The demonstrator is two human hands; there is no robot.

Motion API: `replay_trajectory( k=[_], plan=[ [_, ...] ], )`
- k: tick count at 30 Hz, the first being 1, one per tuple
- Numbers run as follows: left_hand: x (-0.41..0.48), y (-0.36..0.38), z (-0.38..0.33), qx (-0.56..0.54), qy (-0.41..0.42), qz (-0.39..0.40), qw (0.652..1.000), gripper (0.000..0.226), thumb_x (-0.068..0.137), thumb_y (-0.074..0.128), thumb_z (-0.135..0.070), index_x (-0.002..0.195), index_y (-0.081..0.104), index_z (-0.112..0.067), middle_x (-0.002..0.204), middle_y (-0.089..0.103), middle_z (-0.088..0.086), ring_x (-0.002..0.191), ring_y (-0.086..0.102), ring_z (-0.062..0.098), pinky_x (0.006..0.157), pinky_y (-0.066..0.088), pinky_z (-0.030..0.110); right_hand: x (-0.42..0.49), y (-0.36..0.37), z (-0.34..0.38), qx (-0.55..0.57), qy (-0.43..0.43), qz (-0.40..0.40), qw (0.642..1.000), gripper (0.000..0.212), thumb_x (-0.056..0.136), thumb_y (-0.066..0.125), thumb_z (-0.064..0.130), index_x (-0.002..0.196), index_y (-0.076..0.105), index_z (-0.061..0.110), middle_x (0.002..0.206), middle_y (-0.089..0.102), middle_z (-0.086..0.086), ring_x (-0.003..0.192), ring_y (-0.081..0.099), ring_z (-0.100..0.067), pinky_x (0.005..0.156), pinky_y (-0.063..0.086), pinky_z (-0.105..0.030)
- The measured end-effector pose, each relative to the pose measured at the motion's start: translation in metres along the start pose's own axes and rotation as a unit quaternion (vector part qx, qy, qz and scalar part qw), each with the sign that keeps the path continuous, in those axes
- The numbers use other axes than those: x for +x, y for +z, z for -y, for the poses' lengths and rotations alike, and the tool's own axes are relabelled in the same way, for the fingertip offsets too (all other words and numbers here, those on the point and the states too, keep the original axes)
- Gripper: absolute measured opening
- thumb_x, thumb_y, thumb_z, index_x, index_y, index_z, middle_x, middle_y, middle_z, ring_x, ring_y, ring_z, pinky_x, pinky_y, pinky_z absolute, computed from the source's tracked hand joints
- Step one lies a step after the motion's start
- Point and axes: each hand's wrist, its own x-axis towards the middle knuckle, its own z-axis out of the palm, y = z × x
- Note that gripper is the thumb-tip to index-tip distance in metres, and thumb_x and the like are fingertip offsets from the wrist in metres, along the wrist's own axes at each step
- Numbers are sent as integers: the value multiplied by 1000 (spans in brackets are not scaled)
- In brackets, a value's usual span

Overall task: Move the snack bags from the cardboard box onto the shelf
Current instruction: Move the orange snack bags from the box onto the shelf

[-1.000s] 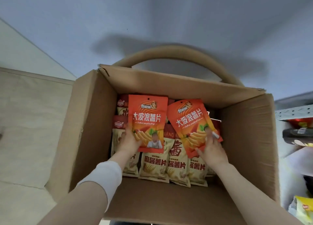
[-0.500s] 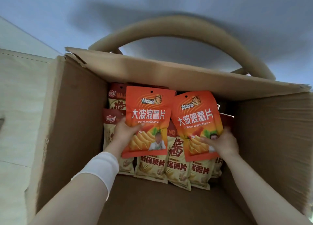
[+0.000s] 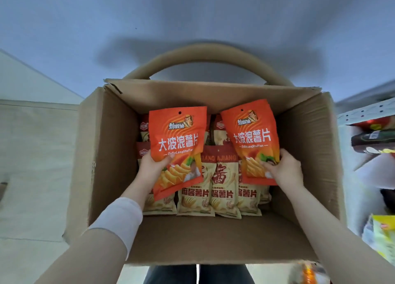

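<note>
Two glossy orange snack bags, left one (image 3: 177,149) and right one (image 3: 253,140), held above open brown cardboard box (image 3: 106,155), over rows of tan foil snack bags (image 3: 222,189). Left hand (image 3: 152,169) and right hand (image 3: 282,169) pinch each lower edge, thumbs in front. Long axes upright, hang-holes away from me, right bag tilted. I judge: keep grip firm, clear box wall, carry right toward white perforated metal shelf (image 3: 361,112).

Materials, box and contents.
Cardboard box (image 3: 111,155): matt brown, rough torn edge upper left. Orange snack bags (image 3: 177,142): glossy plastic film. Beige bags (image 3: 222,198) below: same sheen.
</note>
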Motion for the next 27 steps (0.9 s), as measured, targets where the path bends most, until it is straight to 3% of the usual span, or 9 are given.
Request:
replay_trajectory(
  k=[3, 8, 10, 12, 14, 18, 23, 27],
  plan=[
    [-25, -5, -18, -9, 38, 32, 999, 32, 75, 75, -31, 101, 57, -33, 95, 66, -13, 90, 62, 6, 74, 48, 26, -37, -11, -3, 100, 55, 4, 993, 50, 73, 78, 30, 114, 55, 13, 104, 65, -6, 101, 61, -26, 78, 46, -36],
    [-84, -3, -64, 4, 144, 73, 987, 29, 76, 74, -35, 100, 59, -33, 96, 67, -14, 92, 63, 6, 81, 48, 28, -127, -40, -23, 273, 104, -12, 956, 42, 65, 84, 26, 99, 66, 9, 91, 70, -8, 81, 64, -21, 80, 51, -37],
    [-112, 8, -87, 12, 185, 93, 978, 26, 76, 73, -35, 98, 59, -33, 92, 66, -16, 87, 62, 1, 77, 46, 23, -165, -58, -35, 306, 80, -37, 948, 31, 68, 82, 17, 94, 65, 13, 86, 69, -5, 71, 59, -16, 71, 50, -31],
    [-141, 26, -108, 15, 224, 117, 968, 23, 77, 73, -34, 95, 60, -32, 89, 65, -16, 84, 61, 0, 74, 45, 21, -204, -79, -53, 345, 69, -84, 932, 33, 60, 87, 15, 81, 61, 19, 65, 64, 5, 57, 54, -9, 58, 48, -23],
    [-173, 50, -127, 25, 264, 150, 952, 21, 78, 73, -30, 96, 62, -29, 89, 66, -13, 83, 63, 3, 75, 46, 22, -241, -99, -79, 364, 101, -120, 918, 28, 60, 87, 20, 71, 63, 12, 52, 59, 5, 50, 53, -11, 54, 44, -23],
    [-248, 112, -159, 51, 351, 242, 903, 18, 79, 72, -30, 93, 62, -36, 84, 64, -25, 72, 61, -17, 61, 44, 4, -319, -141, -142, 400, 148, -210, 880, 25, 64, 84, 27, 59, 64, 12, 47, 60, 3, 47, 55, -13, 54, 44, -27],
    [-374, 209, -157, 73, 438, 364, 819, 18, 78, 71, -33, 89, 61, -43, 76, 64, -39, 76, 60, -20, 60, 43, -3, -429, -183, -242, 451, 182, -314, 815, 22, 68, 82, 20, 66, 64, 7, 54, 61, -4, 49, 55, -17, 52, 44, -27],
    [-482, 289, -126, 82, 470, 444, 759, 12, 78, 69, -40, 85, 64, -48, 80, 65, -38, 78, 61, -18, 58, 43, -2, -516, -205, -330, 474, 203, -384, 766, 25, 71, 79, 23, 63, 64, 6, 50, 59, -2, 43, 50, -13, 46, 41, -22]
  ],
)
